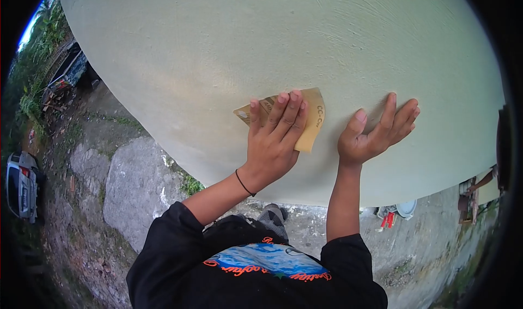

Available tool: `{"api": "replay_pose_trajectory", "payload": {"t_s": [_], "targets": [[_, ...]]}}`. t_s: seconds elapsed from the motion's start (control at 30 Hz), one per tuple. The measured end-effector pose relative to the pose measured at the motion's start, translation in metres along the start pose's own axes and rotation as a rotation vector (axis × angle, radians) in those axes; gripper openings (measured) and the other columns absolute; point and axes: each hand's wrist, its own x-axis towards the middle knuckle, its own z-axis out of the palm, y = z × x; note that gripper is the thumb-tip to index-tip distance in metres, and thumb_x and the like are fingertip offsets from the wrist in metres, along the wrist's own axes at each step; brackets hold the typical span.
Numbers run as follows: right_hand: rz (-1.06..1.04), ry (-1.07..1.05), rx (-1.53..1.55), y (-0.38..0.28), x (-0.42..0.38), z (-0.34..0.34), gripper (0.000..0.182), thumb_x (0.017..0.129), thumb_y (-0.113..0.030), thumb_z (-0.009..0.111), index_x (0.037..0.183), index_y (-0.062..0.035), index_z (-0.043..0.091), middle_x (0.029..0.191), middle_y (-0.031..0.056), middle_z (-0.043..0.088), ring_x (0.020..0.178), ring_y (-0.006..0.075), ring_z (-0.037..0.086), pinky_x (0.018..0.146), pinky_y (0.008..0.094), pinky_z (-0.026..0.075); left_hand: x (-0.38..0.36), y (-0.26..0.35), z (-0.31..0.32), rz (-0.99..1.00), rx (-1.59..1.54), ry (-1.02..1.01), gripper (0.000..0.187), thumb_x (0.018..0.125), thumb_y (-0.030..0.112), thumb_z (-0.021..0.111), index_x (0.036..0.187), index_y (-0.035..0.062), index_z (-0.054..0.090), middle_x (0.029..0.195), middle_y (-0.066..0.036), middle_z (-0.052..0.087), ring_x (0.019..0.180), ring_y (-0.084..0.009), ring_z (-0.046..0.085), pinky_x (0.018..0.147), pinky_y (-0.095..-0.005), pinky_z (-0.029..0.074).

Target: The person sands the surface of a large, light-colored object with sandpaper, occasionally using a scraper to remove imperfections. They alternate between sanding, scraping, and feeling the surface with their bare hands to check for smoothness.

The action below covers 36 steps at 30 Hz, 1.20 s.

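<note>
A pale green wall (218, 42) with fine scratches and small bumps fills the upper view. My left hand (275, 137) presses a yellowish-brown sheet of sandpaper (312, 121) flat against it, the fingers lying over the sheet and slightly apart. Printed letters show on the sheet, to the right of the fingers. To the right, my right hand (376, 132) rests against the wall with its fingers spread and nothing in it. A thin black band circles my left wrist.
Rough concrete ground (136, 189) with weeds lies below the wall. A silver car (23, 186) stands at the far left, below greenery. Red-handled items (388, 219) and a pale basin (406, 208) lie at the wall's foot on the right.
</note>
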Motion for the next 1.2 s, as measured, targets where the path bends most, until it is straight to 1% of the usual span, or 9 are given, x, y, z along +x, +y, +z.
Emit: {"api": "replay_pose_trajectory", "payload": {"t_s": [0.1, 0.2, 0.4, 0.57, 0.67, 0.8, 0.93, 1.1, 1.2], "targets": [[-0.017, 0.007, 0.007, -0.001, 0.001, 0.003, 0.048, 0.087, -0.027, 0.045, 0.128, -0.0028, 0.046, 0.144, 0.0188, 0.030, 0.138, 0.0316, 0.018, 0.110, 0.0497, 0.007, 0.061, -0.036, -0.036, -0.246, -0.009, 0.249, 0.048, 0.093, 0.014, 0.041, 0.136, -0.0074, 0.033, 0.148, -0.021, 0.020, 0.140, -0.0340, 0.008, 0.109, -0.0495, 0.000], [-0.006, 0.004, -0.002, -0.001, -0.002, 0.003, 0.048, 0.087, -0.027, 0.045, 0.128, -0.0026, 0.046, 0.144, 0.0188, 0.030, 0.138, 0.0317, 0.018, 0.110, 0.0497, 0.007, 0.082, -0.046, -0.037, -0.228, -0.020, 0.403, 0.049, 0.094, 0.014, 0.041, 0.136, -0.0087, 0.030, 0.147, -0.024, 0.020, 0.139, -0.0368, 0.009, 0.109, -0.0490, 0.002], [0.005, 0.001, -0.007, -0.002, -0.001, 0.002, 0.048, 0.087, -0.027, 0.045, 0.128, -0.0030, 0.046, 0.144, 0.0184, 0.030, 0.138, 0.0318, 0.018, 0.110, 0.0499, 0.007, 0.014, -0.001, 0.003, -0.030, 0.042, 0.026, 0.054, 0.085, 0.010, 0.049, 0.134, -0.0067, 0.036, 0.146, -0.023, 0.022, 0.139, -0.0356, 0.009, 0.109, -0.0523, -0.002], [-0.013, -0.002, 0.005, 0.000, -0.004, 0.003, 0.048, 0.087, -0.027, 0.045, 0.128, -0.0034, 0.046, 0.144, 0.0189, 0.030, 0.138, 0.0324, 0.018, 0.110, 0.0505, 0.007, 0.080, -0.051, -0.036, -0.220, -0.017, 0.394, 0.064, 0.075, 0.004, 0.048, 0.136, -0.0058, 0.034, 0.148, -0.021, 0.018, 0.140, -0.0341, 0.007, 0.109, -0.0524, -0.004], [0.025, 0.018, 0.005, 0.000, -0.004, 0.006, 0.049, 0.084, -0.030, 0.045, 0.127, -0.0069, 0.049, 0.143, 0.0212, 0.031, 0.138, 0.0318, 0.019, 0.112, 0.0453, 0.005, 0.076, -0.034, -0.031, -0.234, -0.011, 0.331, 0.049, 0.092, 0.011, 0.043, 0.136, -0.0069, 0.032, 0.147, -0.023, 0.019, 0.138, -0.0379, 0.011, 0.109, -0.0505, 0.002], [0.015, 0.016, 0.008, 0.000, -0.004, 0.005, 0.049, 0.084, -0.030, 0.045, 0.128, -0.0071, 0.048, 0.143, 0.0209, 0.032, 0.138, 0.0313, 0.018, 0.112, 0.0451, 0.005, 0.017, 0.012, 0.004, -0.120, -0.122, 0.106, 0.058, 0.072, -0.002, 0.045, 0.130, -0.0041, 0.044, 0.147, -0.018, 0.025, 0.140, -0.0296, 0.012, 0.110, -0.0538, -0.003], [0.025, 0.010, -0.002, 0.000, -0.005, 0.004, 0.050, 0.085, -0.031, 0.044, 0.128, -0.0069, 0.048, 0.143, 0.0211, 0.032, 0.138, 0.0314, 0.019, 0.112, 0.0450, 0.005, 0.022, -0.006, -0.006, -0.087, -0.031, 0.064, 0.061, 0.075, 0.003, 0.048, 0.134, -0.0036, 0.037, 0.149, -0.018, 0.020, 0.140, -0.0296, 0.009, 0.109, -0.0536, -0.004], [0.022, 0.002, -0.002, -0.001, -0.007, 0.004, 0.049, 0.086, -0.030, 0.045, 0.128, -0.0052, 0.047, 0.144, 0.0201, 0.030, 0.138, 0.0321, 0.018, 0.111, 0.0478, 0.006, 0.085, -0.049, -0.035, -0.224, -0.021, 0.427, 0.048, 0.093, 0.012, 0.040, 0.137, -0.0058, 0.030, 0.148, -0.023, 0.017, 0.138, -0.0384, 0.008, 0.109, -0.0511, 0.000], [0.018, -0.005, 0.005, -0.002, -0.006, 0.005, 0.048, 0.088, -0.029, 0.045, 0.129, -0.0037, 0.045, 0.144, 0.0190, 0.029, 0.138, 0.0324, 0.017, 0.110, 0.0505, 0.007, 0.043, -0.006, 0.002, -0.148, -0.082, 0.253, 0.058, 0.075, 0.003, 0.047, 0.131, -0.0071, 0.040, 0.145, -0.022, 0.025, 0.140, -0.0330, 0.011, 0.109, -0.0540, -0.002]]}}
